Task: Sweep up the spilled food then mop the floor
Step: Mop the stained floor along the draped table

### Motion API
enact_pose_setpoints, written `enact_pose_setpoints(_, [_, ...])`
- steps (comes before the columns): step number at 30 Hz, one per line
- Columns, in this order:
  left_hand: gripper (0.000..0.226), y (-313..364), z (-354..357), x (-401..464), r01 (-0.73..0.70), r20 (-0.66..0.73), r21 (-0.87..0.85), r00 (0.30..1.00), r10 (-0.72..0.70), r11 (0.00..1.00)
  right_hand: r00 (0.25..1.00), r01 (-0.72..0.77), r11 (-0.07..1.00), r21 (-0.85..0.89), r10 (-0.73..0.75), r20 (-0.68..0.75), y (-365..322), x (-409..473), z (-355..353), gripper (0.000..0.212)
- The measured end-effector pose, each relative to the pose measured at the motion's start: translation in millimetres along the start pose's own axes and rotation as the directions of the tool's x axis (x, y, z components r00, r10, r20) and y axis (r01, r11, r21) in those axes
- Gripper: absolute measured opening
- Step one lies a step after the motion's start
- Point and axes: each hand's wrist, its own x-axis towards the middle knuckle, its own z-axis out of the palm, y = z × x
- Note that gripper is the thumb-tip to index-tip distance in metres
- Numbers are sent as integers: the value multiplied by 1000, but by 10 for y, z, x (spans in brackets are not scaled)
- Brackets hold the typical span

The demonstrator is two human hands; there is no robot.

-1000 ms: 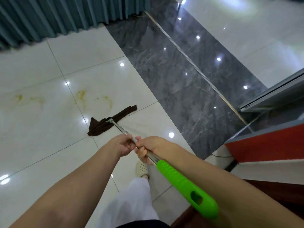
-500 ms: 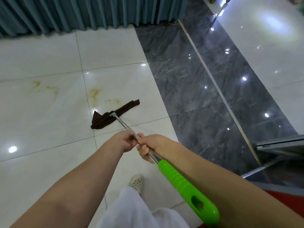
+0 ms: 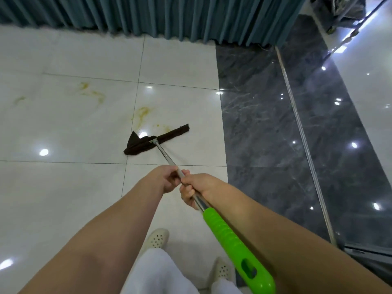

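Yellow stains (image 3: pixel 93 94) streak the white tiles (image 3: pixel 63 128); my mop (image 3: pixel 156 140) rests just below the nearest one. My left hand (image 3: pixel 166 179) and right hand (image 3: pixel 195 188) grip the pole close together for push. Open floor ahead; curtain (image 3: pixel 169 15) bounds it, dark tiles (image 3: pixel 265 124) right.

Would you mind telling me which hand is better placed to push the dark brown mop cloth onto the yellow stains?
Probably the left hand: it grips the metal pole nearest the dark brown mop cloth, giving finer steering. The right hand sits behind it.
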Motion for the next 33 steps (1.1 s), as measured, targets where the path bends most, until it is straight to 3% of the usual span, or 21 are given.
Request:
enact_pose_setpoints(8, [23,-1192,432,-211,-44,-35,-225,999,37,973,994,-82,985,-150,91,53,307,-447,-1073,30])
enact_pose_setpoints(15, [29,-2130,611,-481,-123,-95,-377,991,94,918,984,-151,908,-391,175,27,644,-842,-1659,28])
enact_pose_setpoints(25, [36,-2372,225,-785,-248,-191,-453,965,179,856,962,-203,720,-664,273,1,796,-1077,-1218,30])
enact_pose_setpoints(33, [34,-2162,-436,-953,-286,-259,-439,948,185,852,949,-222,745,-629,312,35,1111,-915,-576,28])
